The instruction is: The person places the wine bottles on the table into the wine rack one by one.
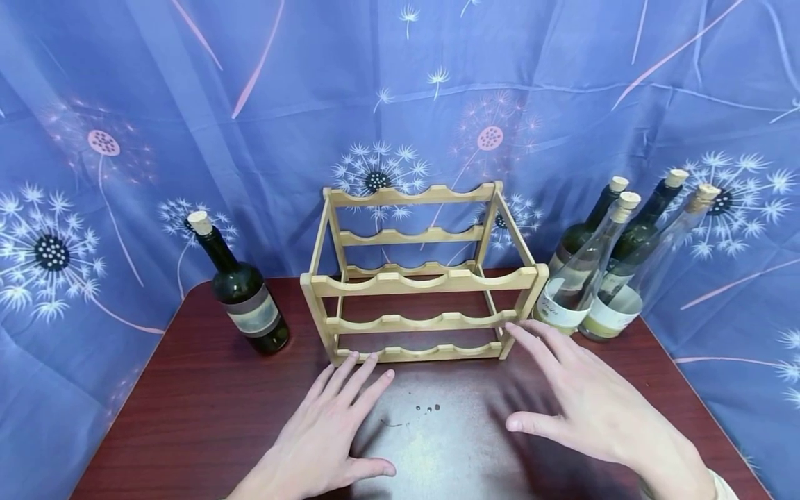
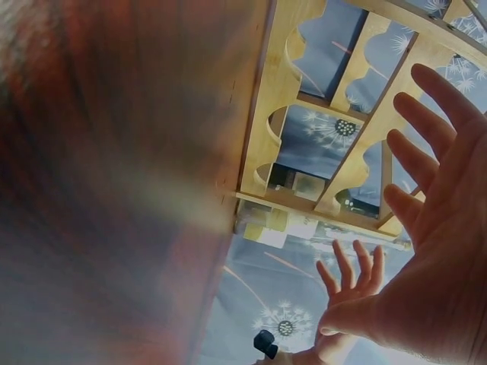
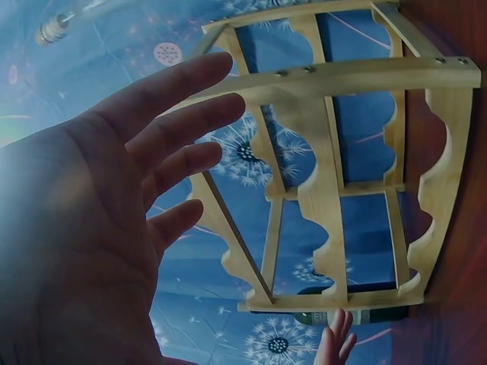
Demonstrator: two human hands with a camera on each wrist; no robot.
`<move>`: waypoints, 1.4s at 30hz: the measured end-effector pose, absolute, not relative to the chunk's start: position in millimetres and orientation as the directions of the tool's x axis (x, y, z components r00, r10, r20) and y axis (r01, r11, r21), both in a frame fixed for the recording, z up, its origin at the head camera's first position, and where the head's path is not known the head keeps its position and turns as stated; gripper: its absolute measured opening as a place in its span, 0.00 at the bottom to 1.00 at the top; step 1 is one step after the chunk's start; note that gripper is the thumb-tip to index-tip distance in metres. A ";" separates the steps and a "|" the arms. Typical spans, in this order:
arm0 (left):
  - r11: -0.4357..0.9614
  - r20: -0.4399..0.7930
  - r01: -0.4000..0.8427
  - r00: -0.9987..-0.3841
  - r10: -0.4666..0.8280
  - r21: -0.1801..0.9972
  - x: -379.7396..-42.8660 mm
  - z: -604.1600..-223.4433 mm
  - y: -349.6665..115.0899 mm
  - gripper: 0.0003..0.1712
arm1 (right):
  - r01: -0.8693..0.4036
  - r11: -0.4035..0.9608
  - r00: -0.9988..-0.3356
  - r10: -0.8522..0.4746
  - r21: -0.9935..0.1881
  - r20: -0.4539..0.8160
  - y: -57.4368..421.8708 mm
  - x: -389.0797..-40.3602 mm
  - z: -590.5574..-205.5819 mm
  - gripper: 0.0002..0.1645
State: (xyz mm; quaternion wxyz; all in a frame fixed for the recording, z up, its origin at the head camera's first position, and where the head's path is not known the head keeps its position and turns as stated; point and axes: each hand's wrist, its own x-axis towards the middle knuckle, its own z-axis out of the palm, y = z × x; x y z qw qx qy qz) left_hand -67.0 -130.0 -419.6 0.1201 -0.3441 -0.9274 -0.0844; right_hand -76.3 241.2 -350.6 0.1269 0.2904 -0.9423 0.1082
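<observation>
Rack [image 1: 431, 285] stood between bottles [image 1: 253, 316], likely for reach.
Left hand [image 1: 328, 427] and right hand [image 1: 594, 399] were spread, grip holding nothing.

Counting one left hand [image 1: 331, 425] and one right hand [image 1: 581, 396]; makes two. Adding one wooden rack [image 1: 425, 283]; has three scalloped front rails [image 1: 409, 324], three scalloped rear rails [image 1: 406, 237] and four corner posts [image 1: 321, 321], with three hollows to each front rail. Logging three dark bottles [image 1: 244, 286] and two clear bottles [image 1: 582, 274]; comes to five. Also tallying five corks [image 1: 200, 222], one per bottle; then one table [image 1: 219, 403], bearing three larger dark spots [image 1: 437, 407] in one cluster.
</observation>
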 end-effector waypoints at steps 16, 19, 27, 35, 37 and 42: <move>0.733 0.301 0.677 -0.713 0.633 0.063 -67.0 -420.1 -129.8 0.61 | -0.475 0.861 -0.861 -0.412 -0.184 0.297 260.9 -85.5 -346.6 0.58; 0.732 0.303 0.678 -0.712 0.634 0.061 -67.2 -420.3 -129.8 0.61 | -0.465 0.865 -0.867 -0.401 -0.189 0.296 264.7 -87.6 -347.6 0.57; 0.732 0.310 0.679 -0.709 0.634 0.057 -67.5 -421.2 -130.2 0.61 | -0.454 0.871 -0.865 -0.381 -0.186 0.328 274.8 -93.0 -346.6 0.54; 0.735 0.302 0.676 -0.713 0.633 0.052 -67.5 -421.4 -130.6 0.61 | -0.359 0.914 -0.910 -0.297 -0.190 0.290 287.4 -97.6 -342.8 0.53; 0.734 0.303 0.677 -0.711 0.634 0.052 -67.7 -421.4 -130.7 0.61 | -0.342 0.920 -0.915 -0.279 -0.193 0.289 290.2 -99.2 -342.5 0.53; 0.731 0.311 0.681 -0.706 0.636 0.050 -68.2 -420.9 -130.9 0.61 | -0.322 0.925 -0.913 -0.248 -0.200 0.323 295.3 -105.0 -343.2 0.52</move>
